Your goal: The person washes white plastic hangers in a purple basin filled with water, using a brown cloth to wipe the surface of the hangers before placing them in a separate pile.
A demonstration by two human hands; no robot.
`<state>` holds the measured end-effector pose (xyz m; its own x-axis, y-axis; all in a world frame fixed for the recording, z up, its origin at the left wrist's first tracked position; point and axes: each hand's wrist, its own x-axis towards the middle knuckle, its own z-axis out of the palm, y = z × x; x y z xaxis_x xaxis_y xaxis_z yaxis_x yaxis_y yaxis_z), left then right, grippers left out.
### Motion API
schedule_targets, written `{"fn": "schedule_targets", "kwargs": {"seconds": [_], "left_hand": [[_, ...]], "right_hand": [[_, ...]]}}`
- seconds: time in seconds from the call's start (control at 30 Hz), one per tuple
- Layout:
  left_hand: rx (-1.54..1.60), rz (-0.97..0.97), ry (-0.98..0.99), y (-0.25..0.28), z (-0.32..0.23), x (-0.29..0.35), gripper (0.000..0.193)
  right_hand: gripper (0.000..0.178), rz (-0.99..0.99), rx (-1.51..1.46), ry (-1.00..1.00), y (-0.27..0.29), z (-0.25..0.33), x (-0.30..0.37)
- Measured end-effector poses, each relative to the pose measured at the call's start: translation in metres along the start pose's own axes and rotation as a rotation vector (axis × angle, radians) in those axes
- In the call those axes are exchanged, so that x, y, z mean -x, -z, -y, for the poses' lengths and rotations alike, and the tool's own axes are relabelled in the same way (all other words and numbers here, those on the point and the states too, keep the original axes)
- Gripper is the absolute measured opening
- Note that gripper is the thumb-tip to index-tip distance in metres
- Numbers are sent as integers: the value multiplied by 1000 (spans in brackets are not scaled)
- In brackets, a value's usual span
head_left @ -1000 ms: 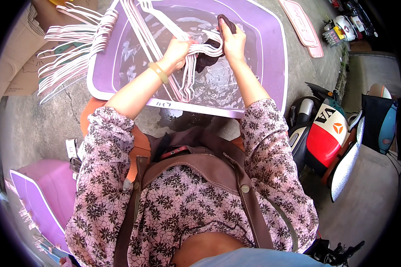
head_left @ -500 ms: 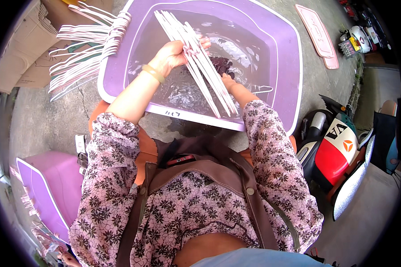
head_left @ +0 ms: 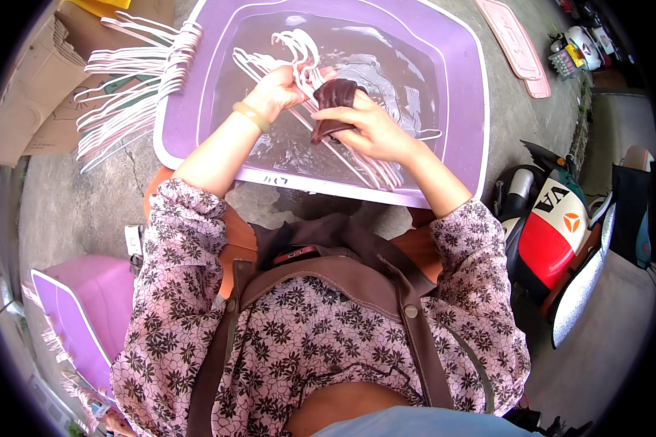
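Over a large purple tub (head_left: 465, 109) of murky water, my left hand (head_left: 278, 89) grips a bunch of pale pink clothes hangers (head_left: 299, 49). Their hooks stick up past the fingers, and the long bars slant down toward the tub's near rim. My right hand (head_left: 372, 130) is closed round a wet dark brown cloth (head_left: 335, 98) and presses it against the bunch just beside my left hand. The cloth hides part of the hangers. A single hanger end (head_left: 430, 135) pokes out of the water at the right.
Many more hangers (head_left: 178, 62) hook over the tub's left rim, next to cardboard boxes (head_left: 29, 80). A second purple tub (head_left: 87, 306) stands at lower left. A red and white motor scooter (head_left: 550, 251) is close on the right. A pink lid (head_left: 514, 47) lies at upper right.
My right hand has come up out of the water with the brown cloth and onto the hangers. The bunch has turned in my left hand, so its hooks now show.
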<state>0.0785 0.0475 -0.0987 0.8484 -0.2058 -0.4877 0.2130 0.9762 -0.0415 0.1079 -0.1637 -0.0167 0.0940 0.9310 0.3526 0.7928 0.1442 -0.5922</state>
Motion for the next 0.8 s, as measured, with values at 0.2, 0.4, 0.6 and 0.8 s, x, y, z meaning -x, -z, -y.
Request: {"fn": "schedule_targets", "kwargs": {"seconds": [0.2, 0.4, 0.6, 0.8], "left_hand": [[-137, 106, -90, 33, -5, -21, 35], [-328, -120, -329, 3, -14, 4, 36], [-847, -51, -463, -22, -33, 23, 32], [-970, -85, -303, -10, -20, 30, 29]], "right_hand": [[28, 6, 139, -58, -25, -18, -14], [34, 123, 108, -108, -33, -10, 44], [26, -235, -202, -574, -33, -70, 70], [28, 274, 382, -683, -58, -138, 51]]}}
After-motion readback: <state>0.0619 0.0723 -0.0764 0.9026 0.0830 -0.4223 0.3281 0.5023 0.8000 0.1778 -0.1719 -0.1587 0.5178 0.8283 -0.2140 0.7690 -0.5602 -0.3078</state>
